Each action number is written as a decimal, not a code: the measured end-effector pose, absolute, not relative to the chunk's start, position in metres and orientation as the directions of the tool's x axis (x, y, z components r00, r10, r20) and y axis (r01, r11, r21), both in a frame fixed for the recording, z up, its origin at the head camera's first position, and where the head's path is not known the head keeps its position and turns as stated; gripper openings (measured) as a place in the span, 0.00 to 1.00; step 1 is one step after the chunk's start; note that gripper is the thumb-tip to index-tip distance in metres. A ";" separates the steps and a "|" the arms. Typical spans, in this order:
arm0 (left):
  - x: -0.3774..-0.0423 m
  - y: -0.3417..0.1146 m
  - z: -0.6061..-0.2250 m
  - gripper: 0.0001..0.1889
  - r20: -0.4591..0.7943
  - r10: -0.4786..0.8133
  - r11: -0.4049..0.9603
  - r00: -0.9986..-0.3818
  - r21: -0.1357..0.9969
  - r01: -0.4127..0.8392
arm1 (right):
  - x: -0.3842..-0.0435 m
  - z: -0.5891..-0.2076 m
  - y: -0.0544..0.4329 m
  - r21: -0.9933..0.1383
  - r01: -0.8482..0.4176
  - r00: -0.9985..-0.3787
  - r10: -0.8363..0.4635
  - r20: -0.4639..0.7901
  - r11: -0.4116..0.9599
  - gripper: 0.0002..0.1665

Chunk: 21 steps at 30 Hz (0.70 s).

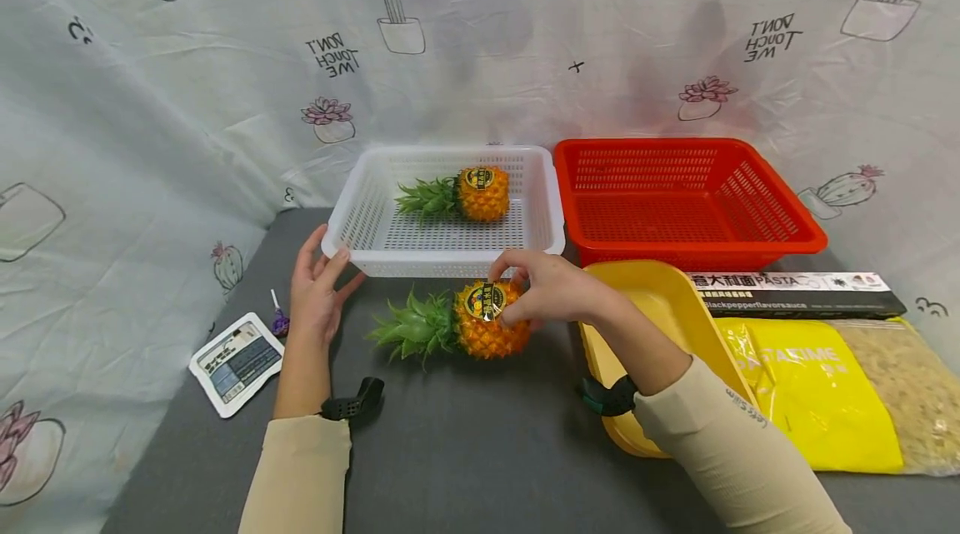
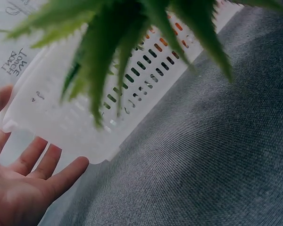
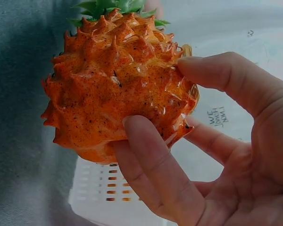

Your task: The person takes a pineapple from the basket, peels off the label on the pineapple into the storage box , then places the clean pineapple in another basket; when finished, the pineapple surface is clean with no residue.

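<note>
A small orange pineapple (image 1: 491,334) with a green leafy crown is held in my right hand (image 1: 551,288), in front of the white basket. In the right wrist view, thumb and fingers pinch its spiky body (image 3: 115,89). A black and gold label faces up on it. My left hand (image 1: 315,292) is at the front left corner of the white basket (image 1: 450,263), its fingers spread and loosely extended. The left wrist view has those fingertips (image 2: 80,165) right at the basket's corner. Inside the basket lies a second pineapple (image 1: 483,197), crown to the left.
A red basket (image 1: 690,255) stands right of the white one. Under my right forearm is a yellow tray (image 1: 645,284). Further right lie a black pasta box (image 1: 802,301) and a yellow bag (image 1: 825,392). A white-edged packet (image 1: 238,363) and a purple lollipop (image 1: 280,322) lie far left.
</note>
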<state>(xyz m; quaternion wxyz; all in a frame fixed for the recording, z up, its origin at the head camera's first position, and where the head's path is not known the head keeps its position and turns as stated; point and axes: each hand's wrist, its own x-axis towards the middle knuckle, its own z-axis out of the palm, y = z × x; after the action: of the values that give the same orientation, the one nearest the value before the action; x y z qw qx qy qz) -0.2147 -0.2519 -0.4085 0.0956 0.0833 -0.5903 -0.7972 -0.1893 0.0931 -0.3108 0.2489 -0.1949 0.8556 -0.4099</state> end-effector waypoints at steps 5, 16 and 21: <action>-0.214 -0.253 -0.410 0.36 -0.004 -0.227 -0.254 -0.974 0.966 0.055 | -0.191 -0.318 0.093 -0.803 -0.126 -0.791 -0.548 -0.273 0.582 0.29; -0.216 -0.253 -0.412 0.35 0.010 -0.219 -0.259 -0.976 0.963 0.068 | -0.196 -0.322 0.102 -0.780 -0.121 -0.776 -0.549 -0.312 0.615 0.29; -0.215 -0.253 -0.412 0.35 0.012 -0.222 -0.240 -0.975 0.968 0.067 | -0.198 -0.325 0.105 -0.776 -0.062 -0.755 -0.538 -0.375 0.628 0.31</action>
<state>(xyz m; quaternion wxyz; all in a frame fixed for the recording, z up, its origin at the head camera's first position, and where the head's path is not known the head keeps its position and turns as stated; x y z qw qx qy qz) -0.2150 -0.2527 -0.4118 0.0921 0.0638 -0.6093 -0.7850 -0.1975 0.1047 -0.3245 0.3026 -0.1766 0.8498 -0.3937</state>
